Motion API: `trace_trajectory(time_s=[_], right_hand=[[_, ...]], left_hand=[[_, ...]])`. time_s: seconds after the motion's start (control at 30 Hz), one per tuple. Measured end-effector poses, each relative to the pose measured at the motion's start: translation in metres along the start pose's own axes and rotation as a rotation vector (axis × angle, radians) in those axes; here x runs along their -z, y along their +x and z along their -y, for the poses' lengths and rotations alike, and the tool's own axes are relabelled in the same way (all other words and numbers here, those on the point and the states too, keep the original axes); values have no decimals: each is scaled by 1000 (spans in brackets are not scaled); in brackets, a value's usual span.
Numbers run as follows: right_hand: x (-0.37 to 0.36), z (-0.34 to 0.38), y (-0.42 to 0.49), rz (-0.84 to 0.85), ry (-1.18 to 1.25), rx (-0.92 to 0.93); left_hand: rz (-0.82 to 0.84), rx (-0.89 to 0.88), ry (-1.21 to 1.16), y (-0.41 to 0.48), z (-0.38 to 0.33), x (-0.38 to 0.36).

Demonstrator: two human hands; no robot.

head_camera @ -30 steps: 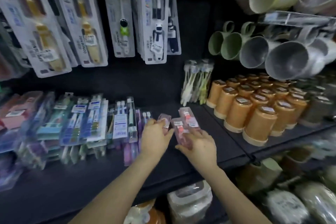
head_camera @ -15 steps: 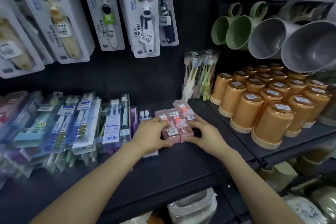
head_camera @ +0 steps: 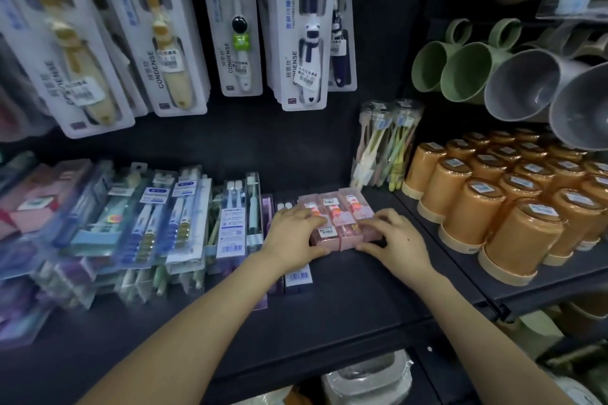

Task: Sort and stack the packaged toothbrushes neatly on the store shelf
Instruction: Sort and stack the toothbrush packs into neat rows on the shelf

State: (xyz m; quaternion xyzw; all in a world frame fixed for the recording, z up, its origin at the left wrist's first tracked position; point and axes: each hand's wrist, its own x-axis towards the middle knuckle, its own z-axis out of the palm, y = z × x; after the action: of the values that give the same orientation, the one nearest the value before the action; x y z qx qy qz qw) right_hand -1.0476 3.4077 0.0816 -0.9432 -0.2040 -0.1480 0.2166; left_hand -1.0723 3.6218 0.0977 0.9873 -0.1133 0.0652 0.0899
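Three pink toothbrush boxes [head_camera: 335,210] lie side by side on the black shelf [head_camera: 362,299], pressed together in a neat row. My left hand [head_camera: 292,237] curls round the row's left side and front corner. From the right, my right hand [head_camera: 394,237] grips the right box, fingers over its top and thumb at the front edge. Left of the boxes lie rows of flat packaged toothbrushes [head_camera: 184,217] in clear blister packs, overlapping one another; the far-left ones are blurred.
Boxed children's toothbrushes [head_camera: 296,29] hang above on the back panel. A clear bag of toothbrushes [head_camera: 385,145] leans at the back right. Orange upturned cups [head_camera: 513,197] fill the right shelf, with green and grey mugs [head_camera: 493,76] hanging above them.
The pink boxes, held apart and loose a second ago, have been pushed together into one aligned row between both hands. The view has tilted up slightly.
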Motion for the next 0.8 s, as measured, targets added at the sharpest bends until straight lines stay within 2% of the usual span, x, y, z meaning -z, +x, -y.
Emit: trace_trajectory(time_s=[0.1,0.23,0.4,0.53,0.6,0.73,0.8], right_hand=[[9,20,0,-77,-97,4],[8,81,6,-172,17,63],[-18,187,11,-50,207,178],[-48,268,8,9,261,316],[-60,302,12,44,265,366],[-77,359,33,88,222,439],[-84,381,46,95,180,451]], left_hand=[[-133,-66,-76,-17,-8,19],[-370,-22,-112,-67,11,53],[-692,213,49,-158,88,96],[-817,568,137,-223,162,119],[-841,655,111,-242,187,129],[-762,596,224,-251,215,144],[-692,623,280,-254,229,153]])
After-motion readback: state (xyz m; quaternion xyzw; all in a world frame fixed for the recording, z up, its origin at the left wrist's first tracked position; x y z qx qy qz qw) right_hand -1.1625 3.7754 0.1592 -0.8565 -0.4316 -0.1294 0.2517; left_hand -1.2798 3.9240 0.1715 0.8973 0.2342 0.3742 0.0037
